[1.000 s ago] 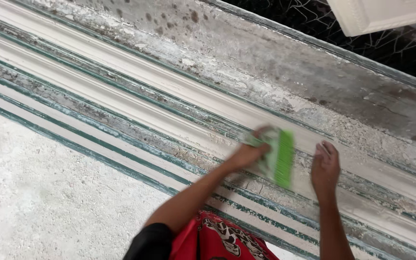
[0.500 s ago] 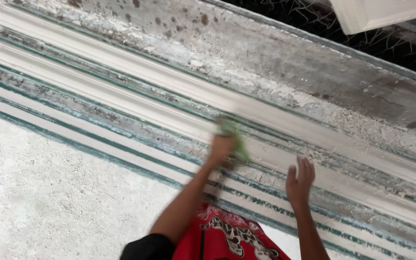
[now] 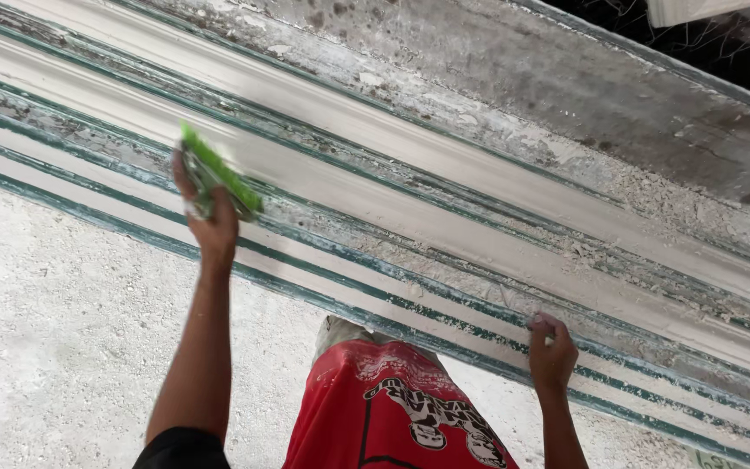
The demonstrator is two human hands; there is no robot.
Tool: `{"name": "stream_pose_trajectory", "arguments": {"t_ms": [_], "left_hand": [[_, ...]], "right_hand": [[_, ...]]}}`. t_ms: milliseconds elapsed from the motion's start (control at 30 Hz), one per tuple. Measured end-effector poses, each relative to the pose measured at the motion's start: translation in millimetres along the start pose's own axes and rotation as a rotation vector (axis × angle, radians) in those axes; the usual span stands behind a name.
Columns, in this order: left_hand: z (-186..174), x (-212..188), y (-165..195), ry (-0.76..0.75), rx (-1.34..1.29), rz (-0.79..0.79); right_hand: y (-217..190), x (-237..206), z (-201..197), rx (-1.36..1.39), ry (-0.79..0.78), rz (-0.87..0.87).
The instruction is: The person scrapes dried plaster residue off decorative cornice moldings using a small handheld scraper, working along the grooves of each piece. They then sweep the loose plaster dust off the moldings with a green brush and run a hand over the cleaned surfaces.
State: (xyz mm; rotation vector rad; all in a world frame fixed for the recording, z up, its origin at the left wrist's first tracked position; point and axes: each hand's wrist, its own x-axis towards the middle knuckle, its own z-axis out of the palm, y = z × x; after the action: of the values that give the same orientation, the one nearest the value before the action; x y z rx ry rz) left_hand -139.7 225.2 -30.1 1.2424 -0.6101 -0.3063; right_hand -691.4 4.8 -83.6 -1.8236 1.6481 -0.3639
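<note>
Here left hand [image 3: 210, 221] grips a green scraper [image 3: 219, 174] against the moulding [image 3: 444, 187]; right hand [image 3: 553, 352], fingers curled, braces lower — keep blade flat, strokes along the grooves.

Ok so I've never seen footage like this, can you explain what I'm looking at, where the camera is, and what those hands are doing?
There is no machine here: these are a person's two bare hands, filmed by one camera worn on the person's head and looking down. The left hand has its grip shut on a green scraper, pressed against a moulded ledge of worn white bands and peeling green stripes. The right hand rests with its fingertips on a lower stripe of that ledge and holds nothing that I can see. Flakes and dust lie along the upper part. Below is a rough, pale floor. The red cloth at the bottom is the person's own clothing.
</note>
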Motion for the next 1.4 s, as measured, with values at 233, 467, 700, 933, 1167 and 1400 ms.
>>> {"name": "stream_pose_trajectory", "arguments": {"t_ms": [233,467,700,933,1167,1400], "left_hand": [[224,-153,-48,-0.398,0.253,0.030],[171,-120,-62,-0.429,-0.267,-0.555],[-58,1,-24,0.433,0.382,0.063],[212,-205,-63,-0.434,0.060,-0.342],[112,-117,-44,-0.517,0.611,0.162],[-127,-27,42,0.002,0.680,-0.162]], "right_hand": [[3,15,49,-0.210,0.114,-0.403],[-13,-9,27,0.030,0.072,0.005],[49,-103,15,-0.158,0.153,0.095],[43,-82,60,0.359,0.355,0.449],[42,-87,22,0.508,0.353,0.761],[54,-150,47,1.049,0.165,0.969]]}}
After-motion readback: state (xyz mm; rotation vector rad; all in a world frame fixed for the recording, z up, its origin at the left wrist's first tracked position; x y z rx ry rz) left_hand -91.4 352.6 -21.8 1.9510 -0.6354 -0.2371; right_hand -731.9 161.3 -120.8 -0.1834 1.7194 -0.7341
